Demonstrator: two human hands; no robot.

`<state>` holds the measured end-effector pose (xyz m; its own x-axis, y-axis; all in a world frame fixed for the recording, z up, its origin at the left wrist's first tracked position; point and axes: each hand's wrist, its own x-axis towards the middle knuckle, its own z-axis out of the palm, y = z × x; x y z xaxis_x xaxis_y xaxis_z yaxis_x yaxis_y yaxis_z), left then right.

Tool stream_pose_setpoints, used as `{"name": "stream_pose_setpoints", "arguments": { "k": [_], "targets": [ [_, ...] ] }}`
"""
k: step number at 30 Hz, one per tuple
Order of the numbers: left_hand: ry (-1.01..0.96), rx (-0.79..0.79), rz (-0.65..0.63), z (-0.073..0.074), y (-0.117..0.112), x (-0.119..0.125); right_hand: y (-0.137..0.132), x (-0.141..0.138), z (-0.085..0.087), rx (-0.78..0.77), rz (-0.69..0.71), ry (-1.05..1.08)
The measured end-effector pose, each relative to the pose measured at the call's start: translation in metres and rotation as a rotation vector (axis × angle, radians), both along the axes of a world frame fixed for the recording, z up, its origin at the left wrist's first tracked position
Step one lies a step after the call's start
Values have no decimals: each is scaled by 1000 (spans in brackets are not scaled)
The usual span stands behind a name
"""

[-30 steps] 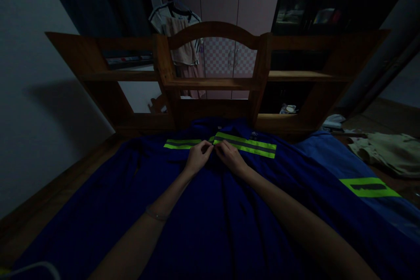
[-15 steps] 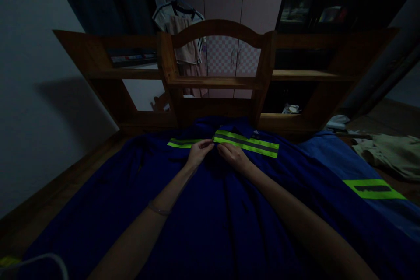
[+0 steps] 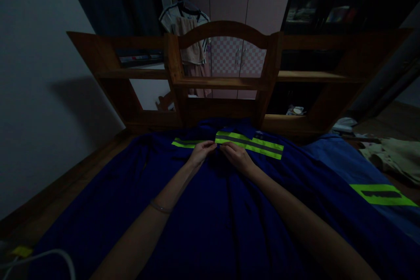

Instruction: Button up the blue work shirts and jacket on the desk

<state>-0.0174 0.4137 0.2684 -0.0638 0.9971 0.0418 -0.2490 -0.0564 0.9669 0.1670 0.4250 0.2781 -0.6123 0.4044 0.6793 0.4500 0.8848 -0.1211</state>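
Observation:
A dark blue work jacket lies spread out in front of me, its collar toward the wooden headboard. Yellow-green reflective strips cross its chest on both sides of the front opening. At that opening, just below the strips, my left hand pinches the jacket's front edge. Close beside it, my right hand has its fingers closed on the other front edge. The fingertips of both hands nearly meet. Any button or fastener between them is too dark and small to make out.
The wooden headboard with shelves stands beyond the jacket. A lighter blue garment with a reflective strip and a beige cloth lie at the right. A white cable curves at the lower left. Clothes hang behind the headboard.
The whole view has shifted slightly, so things appear a little farther right. Both hands stay at the jacket's front opening, with only slight finger movement.

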Motion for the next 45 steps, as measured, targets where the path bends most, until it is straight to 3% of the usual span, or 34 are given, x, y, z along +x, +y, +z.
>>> {"name": "stream_pose_setpoints", "arguments": {
  "k": [9,16,22,25,29,34,37,39,42,45],
  "targets": [
    [18,96,56,-5,0,3,0,-6,1,-107,-4,158],
    [-71,-47,17,-2,2,2,0,-6,-1,-74,-19,103],
    [-55,-15,-43,-1,0,-2,-3,-4,5,35,-69,-26],
    [58,98,-75,-5,0,0,-3,-4,6,93,-212,-93],
    [369,231,-81,-14,-1,5,1,-3,4,54,-419,-56],
    [518,303,-70,-12,-11,6,3,5,17,-140,-460,121],
    [587,361,-41,-8,-16,4,-17,8,35,-192,-438,145],
    [647,366,-2,-6,-15,3,-43,8,42,-216,-402,47],
    [685,352,10,-6,-13,2,-89,6,42,-288,-379,-221],
    [700,358,6,-8,-15,2,-122,9,35,-400,-474,-389]
  ]
}}
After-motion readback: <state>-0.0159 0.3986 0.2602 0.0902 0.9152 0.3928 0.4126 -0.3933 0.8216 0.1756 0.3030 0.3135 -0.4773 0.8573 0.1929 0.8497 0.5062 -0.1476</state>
